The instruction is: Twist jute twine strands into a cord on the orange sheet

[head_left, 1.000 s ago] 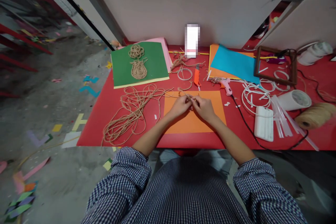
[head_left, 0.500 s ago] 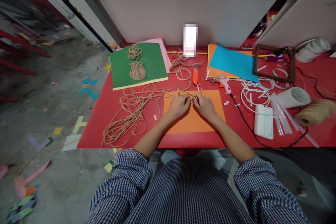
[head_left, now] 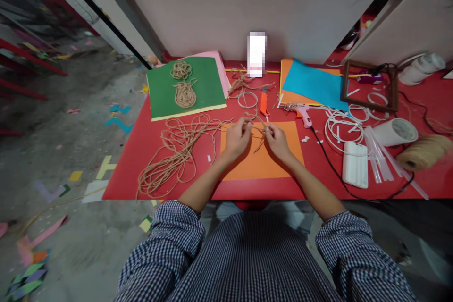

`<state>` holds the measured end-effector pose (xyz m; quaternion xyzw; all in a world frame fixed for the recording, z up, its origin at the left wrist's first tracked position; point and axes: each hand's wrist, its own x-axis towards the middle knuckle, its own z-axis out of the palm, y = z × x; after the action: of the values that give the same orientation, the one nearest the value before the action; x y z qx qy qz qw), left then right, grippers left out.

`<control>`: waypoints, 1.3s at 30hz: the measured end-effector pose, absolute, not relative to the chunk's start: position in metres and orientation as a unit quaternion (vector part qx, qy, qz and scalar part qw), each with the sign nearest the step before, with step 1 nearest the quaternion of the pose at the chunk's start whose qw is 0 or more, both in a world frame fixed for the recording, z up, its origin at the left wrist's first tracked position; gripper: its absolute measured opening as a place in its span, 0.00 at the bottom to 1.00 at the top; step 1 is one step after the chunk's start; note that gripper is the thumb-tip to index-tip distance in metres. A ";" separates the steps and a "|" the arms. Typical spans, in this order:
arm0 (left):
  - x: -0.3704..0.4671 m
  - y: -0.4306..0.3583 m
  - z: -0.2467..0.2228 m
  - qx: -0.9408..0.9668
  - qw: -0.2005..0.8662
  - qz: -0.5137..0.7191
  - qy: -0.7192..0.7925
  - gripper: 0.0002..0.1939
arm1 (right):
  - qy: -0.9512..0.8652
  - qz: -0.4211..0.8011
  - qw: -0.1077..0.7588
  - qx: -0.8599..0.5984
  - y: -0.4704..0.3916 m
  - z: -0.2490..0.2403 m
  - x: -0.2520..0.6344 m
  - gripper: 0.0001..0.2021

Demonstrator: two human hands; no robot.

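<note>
Over an orange sheet [head_left: 262, 165] on the red table, my right hand [head_left: 277, 141] pinches brown twine [head_left: 260, 144], whose strands hang between my hands. My left hand [head_left: 239, 138] is just left of it, thumb and fingers curled together at a twine strand. A loose heap of twine [head_left: 177, 155] lies to the left, with a strand running toward my left hand. Two coiled twine pieces, one round [head_left: 181, 70] and one longer [head_left: 185, 95], rest on a green sheet [head_left: 208, 87].
Behind my hands are a white ring [head_left: 247, 99], an orange cutter [head_left: 264, 104] and an upright phone [head_left: 256, 54]. To the right lie a pink glue gun [head_left: 305, 115] with its black cord, a white case [head_left: 355, 164], a twine spool [head_left: 424, 152] and a wooden frame [head_left: 394, 89].
My hands have moved apart, the left one shifting slightly left and its fingers lifting. More of the twine between them now shows, with ends hanging over the orange sheet.
</note>
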<state>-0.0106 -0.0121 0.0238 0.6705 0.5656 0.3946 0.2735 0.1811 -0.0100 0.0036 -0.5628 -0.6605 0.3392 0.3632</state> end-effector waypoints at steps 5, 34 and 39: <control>-0.013 -0.016 0.038 0.659 0.240 0.437 0.562 0.17 | -0.691 0.303 0.338 -0.562 -0.012 0.005 0.180 0.13; -0.004 -0.010 0.020 0.686 0.354 0.357 0.527 0.18 | -0.635 0.510 0.327 -0.479 -0.014 0.002 0.177 0.18; -0.006 -0.005 0.015 0.677 0.342 0.360 0.543 0.16 | -0.608 0.576 0.317 -0.445 -0.012 0.006 0.177 0.22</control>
<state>-0.0064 -0.0052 0.0146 0.6769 0.5429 0.3603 0.3423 0.1774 -0.0122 0.0062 -0.4453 -0.6082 0.5756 0.3168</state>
